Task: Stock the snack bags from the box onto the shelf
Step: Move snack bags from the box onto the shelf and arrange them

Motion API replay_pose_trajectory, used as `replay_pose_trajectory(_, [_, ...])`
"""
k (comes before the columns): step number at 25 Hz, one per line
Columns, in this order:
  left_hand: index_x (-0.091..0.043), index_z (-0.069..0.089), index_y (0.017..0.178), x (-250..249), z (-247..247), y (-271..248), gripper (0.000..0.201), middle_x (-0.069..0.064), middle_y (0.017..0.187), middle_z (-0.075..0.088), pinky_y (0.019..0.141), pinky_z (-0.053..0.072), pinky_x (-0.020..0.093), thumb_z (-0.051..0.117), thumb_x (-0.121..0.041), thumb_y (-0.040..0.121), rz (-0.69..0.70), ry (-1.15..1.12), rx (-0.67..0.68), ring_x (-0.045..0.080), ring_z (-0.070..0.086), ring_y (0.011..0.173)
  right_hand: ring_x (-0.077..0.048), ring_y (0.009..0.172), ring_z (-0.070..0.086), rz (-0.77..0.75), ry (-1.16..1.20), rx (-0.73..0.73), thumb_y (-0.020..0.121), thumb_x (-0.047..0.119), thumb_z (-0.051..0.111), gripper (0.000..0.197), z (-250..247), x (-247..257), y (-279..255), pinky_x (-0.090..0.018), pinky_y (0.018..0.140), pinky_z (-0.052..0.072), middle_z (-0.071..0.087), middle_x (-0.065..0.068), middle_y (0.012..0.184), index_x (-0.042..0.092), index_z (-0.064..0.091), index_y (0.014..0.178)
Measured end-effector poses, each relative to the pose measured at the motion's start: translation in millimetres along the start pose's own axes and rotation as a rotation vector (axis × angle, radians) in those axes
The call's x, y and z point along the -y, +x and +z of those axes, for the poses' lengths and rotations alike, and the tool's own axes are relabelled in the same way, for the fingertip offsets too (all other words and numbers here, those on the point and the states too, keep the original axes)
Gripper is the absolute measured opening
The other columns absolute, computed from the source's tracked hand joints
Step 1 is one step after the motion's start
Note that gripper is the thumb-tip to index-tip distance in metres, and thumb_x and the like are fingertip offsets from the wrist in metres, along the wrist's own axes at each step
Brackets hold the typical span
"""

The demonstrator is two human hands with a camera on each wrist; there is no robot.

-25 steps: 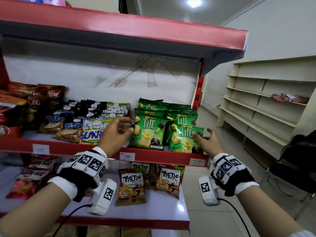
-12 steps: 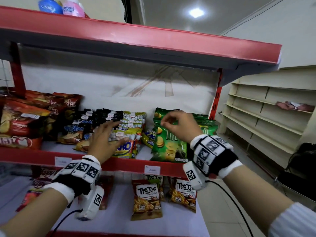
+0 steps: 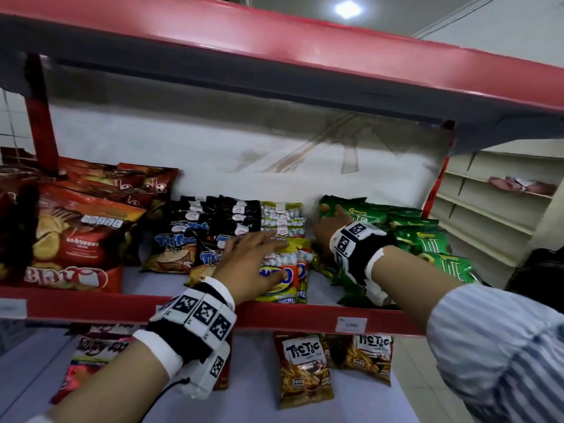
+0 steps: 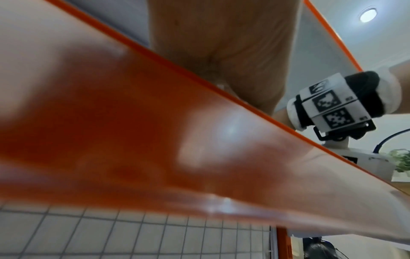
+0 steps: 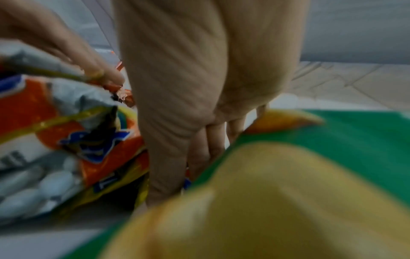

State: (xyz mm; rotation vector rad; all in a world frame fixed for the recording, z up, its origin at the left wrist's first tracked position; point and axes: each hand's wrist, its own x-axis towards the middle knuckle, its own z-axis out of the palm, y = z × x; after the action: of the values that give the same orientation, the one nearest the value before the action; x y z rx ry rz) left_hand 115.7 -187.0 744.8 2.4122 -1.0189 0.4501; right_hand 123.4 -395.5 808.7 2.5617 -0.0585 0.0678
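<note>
The left hand (image 3: 250, 261) is laid flat, fingers straight and spread, on the yellow-and-orange snack bags (image 3: 282, 277) at the front of the red shelf (image 3: 91, 303). The right hand (image 3: 328, 228) is reached to the left edge of the green LITE chip bags (image 3: 427, 239) just beside them, fingers extended against the packs, nothing gripped.
</note>
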Motion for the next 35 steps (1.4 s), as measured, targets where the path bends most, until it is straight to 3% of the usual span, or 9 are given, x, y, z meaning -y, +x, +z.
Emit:
replay_pose_trajectory(2, [-0.044, 0.037, 0.139, 2.7, 1.4, 1.1, 0.055, -0.017, 0.153, 0.024, 0.113, 0.003, 0.035, 0.051, -0.055, 0.087, 0.013, 0.014, 0.035, 0.008, 0.017, 0.140, -0.027, 0.129, 0.041, -0.014, 0.005, 0.033, 0.089, 0.034, 0.057, 0.032, 5.7, 0.2, -1.1, -0.053, 0.112, 0.012, 0.058, -0.011, 0.124, 0.014, 0.060, 0.115])
replay_pose_trajectory(5, [-0.046, 0.036, 0.138, 7.1, 4.3, -0.3, 0.054, -0.019, 0.153, 0.023, 0.113, 0.004, 0.039, 0.049, -0.058, 0.087, -0.009, -0.038, 0.046, 0.009, 0.019, 0.141, -0.026, 0.110, 0.054, 0.085, 0.055, 0.162, 0.092, 0.032, 0.052, 0.029, -0.9, 1.3, 0.0, -0.057, 0.115, 0.000, 0.054, -0.004, 0.075, 0.013, 0.051, 0.070])
replay_pose_trajectory(6, [-0.046, 0.036, 0.137, 7.4, 5.1, -0.7, 0.053, -0.019, 0.153, 0.023, 0.113, 0.005, 0.039, 0.049, -0.059, 0.087, -0.007, -0.042, 0.044, 0.009, 0.019, 0.140, -0.026, 0.105, 0.057, 0.130, 0.108, 0.141, 0.092, 0.029, 0.050, 0.032, -4.4, 0.2, -0.2, -0.055, 0.116, -0.002, 0.052, -0.003, 0.071, 0.014, 0.047, 0.064])
replay_pose_trajectory(10, [-0.046, 0.037, 0.137, 6.6, 6.6, 1.1, 0.054, -0.018, 0.152, 0.025, 0.111, 0.008, 0.038, 0.049, -0.059, 0.087, -0.007, -0.026, 0.031, 0.010, 0.020, 0.139, -0.023, 0.104, 0.057, 0.170, 0.226, 0.123, 0.086, 0.039, 0.061, 0.026, -7.1, -4.5, -0.4, -0.056, 0.114, 0.005, 0.062, -0.005, 0.092, 0.013, 0.061, 0.086])
replay_pose_trajectory(17, [-0.046, 0.037, 0.137, 3.0, 6.8, -1.0, 0.053, -0.019, 0.152, 0.023, 0.109, 0.006, 0.034, 0.050, -0.058, 0.087, -0.027, -0.034, 0.034, 0.010, 0.019, 0.138, -0.025, 0.104, 0.059, 0.157, 0.170, 0.156, 0.084, 0.031, 0.065, 0.026, -2.8, 0.4, 2.2, -0.049, 0.115, 0.009, 0.056, -0.004, 0.078, 0.014, 0.049, 0.073])
replay_pose_trajectory(23, [-0.046, 0.036, 0.137, 1.8, 6.6, -1.4, 0.053, -0.019, 0.153, 0.022, 0.111, 0.007, 0.036, 0.049, -0.058, 0.087, -0.053, -0.020, 0.045, 0.010, 0.018, 0.139, -0.026, 0.098, 0.062, 0.162, 0.338, 0.109, 0.078, 0.034, 0.073, 0.035, -6.7, -4.8, -1.2, -0.043, 0.103, 0.034, 0.067, -0.009, 0.096, 0.004, 0.067, 0.095])
replay_pose_trajectory(28, [-0.046, 0.037, 0.137, 1.6, 5.9, -2.9, 0.053, -0.020, 0.153, 0.022, 0.111, 0.006, 0.037, 0.049, -0.059, 0.087, -0.060, -0.021, 0.048, 0.011, 0.019, 0.139, -0.026, 0.091, 0.058, 0.128, 0.234, 0.209, 0.076, 0.040, 0.075, 0.042, -3.3, 1.1, 4.7, -0.041, 0.095, 0.041, 0.047, -0.006, 0.078, 0.004, 0.052, 0.076])
replay_pose_trajectory(32, [-0.047, 0.037, 0.137, 2.7, 6.7, -3.8, 0.053, -0.020, 0.153, 0.022, 0.109, 0.005, 0.033, 0.048, -0.059, 0.087, -0.067, -0.030, 0.049, 0.010, 0.017, 0.139, -0.024, 0.077, 0.049, 0.150, 0.253, 0.132, 0.085, 0.028, 0.062, 0.039, -1.9, -2.0, 2.4, -0.047, 0.107, 0.033, 0.040, -0.002, 0.063, 0.013, 0.038, 0.058])
replay_pose_trajectory(35, [-0.047, 0.037, 0.137, 4.3, 8.5, -3.0, 0.052, -0.020, 0.153, 0.022, 0.110, 0.007, 0.035, 0.047, -0.060, 0.088, -0.068, -0.005, 0.047, 0.011, 0.019, 0.139, -0.022, 0.088, 0.048, 0.265, 0.471, 0.037, 0.086, 0.037, 0.053, 0.030, -9.9, -10.3, -1.1, -0.050, 0.112, 0.016, 0.049, 0.001, 0.073, 0.014, 0.052, 0.066])
